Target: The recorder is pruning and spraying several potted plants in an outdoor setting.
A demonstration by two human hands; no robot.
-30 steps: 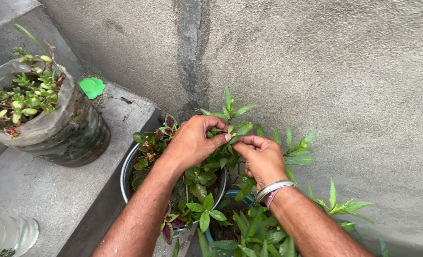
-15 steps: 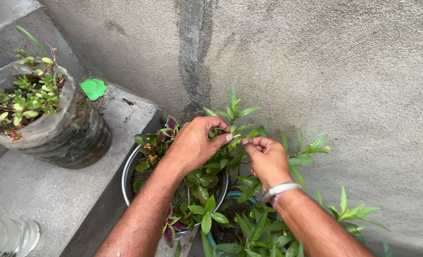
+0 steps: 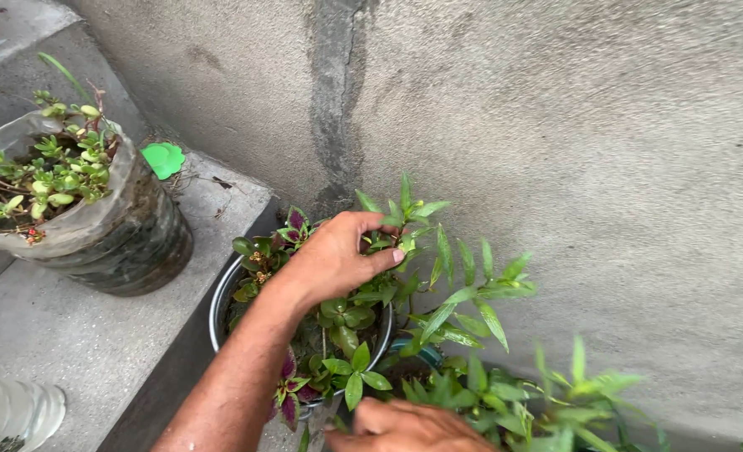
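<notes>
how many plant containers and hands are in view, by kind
Plastic-bag planter: 1
Round metal pot: 1
Teal pot, mostly hidden by leaves: 1
Hands, left hand and right hand: 2
Total: 5

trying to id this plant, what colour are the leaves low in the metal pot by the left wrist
Deep purple-red centres with green edges, on the small plant at the metal pot's front rim; the head view shows it.

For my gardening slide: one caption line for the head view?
Left hand grips a green leafy stem above a round metal pot; right hand sits low among leaves.
</notes>
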